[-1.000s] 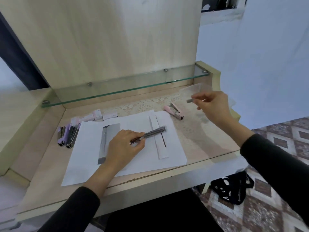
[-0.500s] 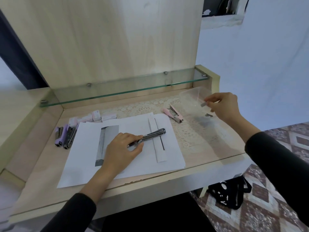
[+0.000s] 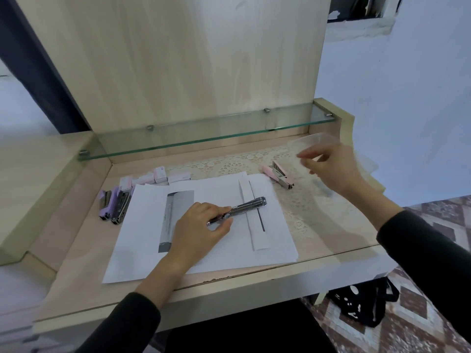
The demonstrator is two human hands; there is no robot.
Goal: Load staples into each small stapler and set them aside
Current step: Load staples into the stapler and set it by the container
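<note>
The right hand (image 3: pixel 331 167) has drawn back from the clear box (image 3: pixel 321 138) and now hovers just in front of it, above the lace mat (image 3: pixel 303 207) and near the pink stapler (image 3: pixel 278 174), while the left hand (image 3: pixel 200 226) has stayed put on the paper (image 3: pixel 142 240). The right hand's forefinger and thumb reach out to the left with the other fingers loosely bent, but motion blur hides whether they pinch anything. The left hand grips the near end of the silver stapler (image 3: pixel 246 207), thumb on one side and curled fingers on the other; the stapler lies flat on the sheets, its far end resting across a narrow paper strip (image 3: pixel 254 233). The pink stapler lies on the mat with its top hinged up. Two purple staplers (image 3: pixel 112 205) lie side by side at the left edge of the paper, and small staple boxes (image 3: pixel 158 175) sit in a row behind them, under the glass shelf (image 3: pixel 204 135).
</note>
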